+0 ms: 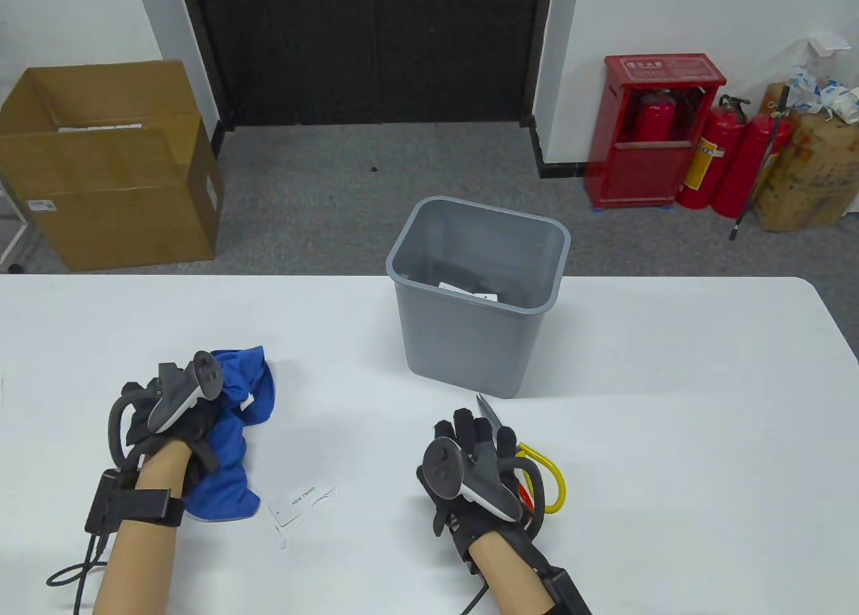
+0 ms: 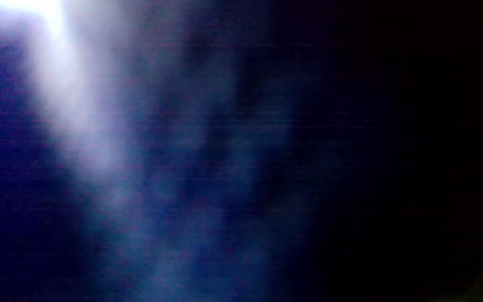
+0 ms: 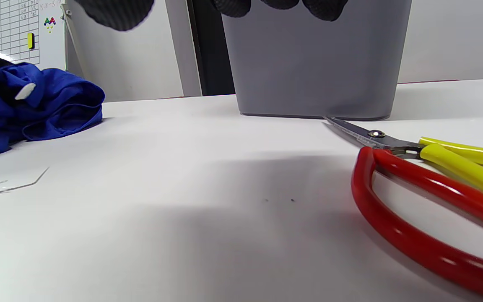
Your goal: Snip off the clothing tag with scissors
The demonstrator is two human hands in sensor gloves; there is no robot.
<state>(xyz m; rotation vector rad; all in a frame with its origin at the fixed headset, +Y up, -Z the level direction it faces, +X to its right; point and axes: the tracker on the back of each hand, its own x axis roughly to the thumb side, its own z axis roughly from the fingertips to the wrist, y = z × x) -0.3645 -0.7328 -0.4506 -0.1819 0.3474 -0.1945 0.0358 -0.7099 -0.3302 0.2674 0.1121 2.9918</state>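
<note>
White paper, the cut tag (image 1: 300,501) lies flat on the tabletop (image 1: 671,387) between the hands. The right hand (image 1: 470,464) hovers open over the scissors (image 1: 530,460), blades closed, tips pointing at the grey bin (image 1: 470,319) beyond. The left hand (image 1: 171,413) presses the crumpled blue garment (image 1: 235,407); its grip can't be made out.

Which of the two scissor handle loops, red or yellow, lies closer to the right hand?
The red loop: it lies beneath the right hand, while the yellow loop sticks out beyond it.
</note>
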